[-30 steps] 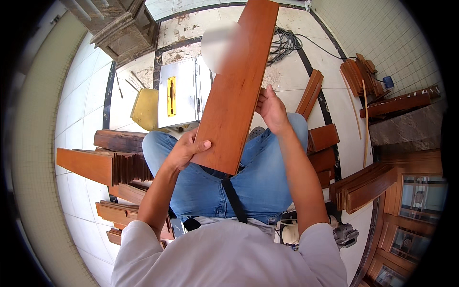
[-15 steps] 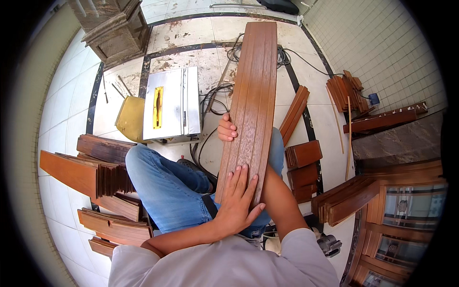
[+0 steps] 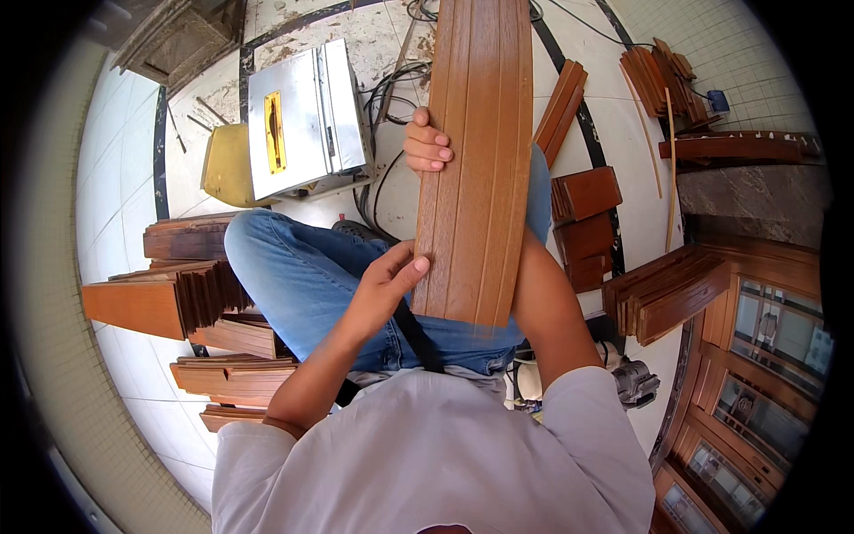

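Observation:
A long brown wooden board (image 3: 476,178) with lengthwise grooves lies above my lap, its far end running out of the top of the view. My right arm passes beneath it, and the fingers of my right hand (image 3: 428,142) curl up around its left edge; that palm is hidden under the wood. Closer to me, my left hand (image 3: 392,278) grips the same left edge near the board's near end. Its thumb rests at the top surface, while the other fingers go mostly out of sight below.
Left ahead stands a metal table saw (image 3: 307,125) with a yellow slotted insert. Stacked boards lie at my left (image 3: 147,307) and right (image 3: 672,289). Black cables (image 3: 382,102) trail over the tiled floor. Wooden glass-paned panels (image 3: 769,329) stand at far right.
My left hand has moved from lying flat on the board's face to its left edge. The board appears closer, and the view has tilted down. My right hand keeps its hold.

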Demonstrator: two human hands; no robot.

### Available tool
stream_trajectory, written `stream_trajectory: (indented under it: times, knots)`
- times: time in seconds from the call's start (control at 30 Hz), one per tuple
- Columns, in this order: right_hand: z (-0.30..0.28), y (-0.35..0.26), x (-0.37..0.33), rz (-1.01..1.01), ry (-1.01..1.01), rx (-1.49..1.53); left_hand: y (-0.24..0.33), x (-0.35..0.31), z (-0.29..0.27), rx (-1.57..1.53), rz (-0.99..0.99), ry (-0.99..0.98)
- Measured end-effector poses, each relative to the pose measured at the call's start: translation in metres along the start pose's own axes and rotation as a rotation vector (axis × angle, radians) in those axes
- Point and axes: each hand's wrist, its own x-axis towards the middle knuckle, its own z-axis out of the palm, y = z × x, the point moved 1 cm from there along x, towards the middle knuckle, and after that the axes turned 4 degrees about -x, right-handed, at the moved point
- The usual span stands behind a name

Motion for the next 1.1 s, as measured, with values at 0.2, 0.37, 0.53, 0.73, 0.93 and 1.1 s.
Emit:
stream_trajectory:
  times: [0.2, 0.37, 0.53, 0.73, 0.93, 1.1]
  knots:
    - [0.004, -0.001, 0.001, -0.046, 0.01, 0.023, -0.002, 0.016, 0.014, -0.351, -0.127, -0.039]
    - [0.007, -0.004, 0.003, -0.023, -0.006, -0.008, 0.004, 0.023, 0.021, -0.514, -0.148, -0.128]
    - [-0.003, -0.005, 0.002, 0.009, -0.08, -0.011, 0.001, 0.026, 0.029, -0.653, -0.149, -0.146]
    - [0.032, -0.011, 0.002, 0.076, 0.249, -0.44, 0.003, 0.015, 0.022, -0.589, -0.045, -0.14]
    - [0.026, -0.014, -0.019, -0.122, 0.74, -0.463, 0.015, 0.008, 0.012, -0.467, 0.058, -0.05]
    - [0.004, -0.001, -0.031, -0.28, 1.373, -0.729, 0.027, -0.011, -0.016, -0.405, 0.137, 0.085]
